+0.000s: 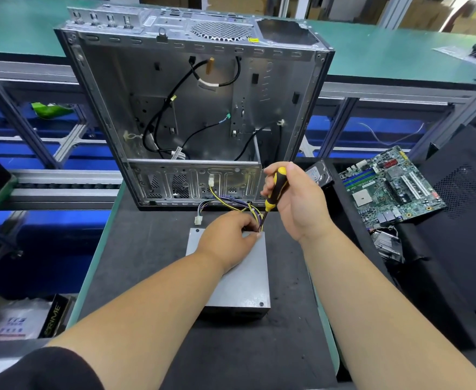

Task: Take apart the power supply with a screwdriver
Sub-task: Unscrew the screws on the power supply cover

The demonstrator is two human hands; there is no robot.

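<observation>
We are working at a dark-topped bench (152, 266) with a pale green edge, and a green-surfaced conveyor line (386, 52) is running across the room at twelve o'clock, with blue bins on aluminium racks below it. The power supply (239, 280), a grey metal box, is lying flat on the bench at the centre, right under our hands. Our left hand (227, 235) is resting on its far top edge, fingers curled over by the bundle of yellow and purple wires (231, 204); whether they are gripping anything we cannot tell. Our right hand (295, 198), at one o'clock from the box, is gripping the screwdriver (273, 192) by its black-and-yellow handle, and the shaft is slanting down to the box's far right corner beside the left fingertips. One screw (261, 304) is sitting in the near right corner. An open computer case (287, 94) is standing upright at twelve o'clock, holding only loose black cables (158, 119). At three o'clock a motherboard (391, 184) and a hard drive (319, 173) are lying on black panels.
</observation>
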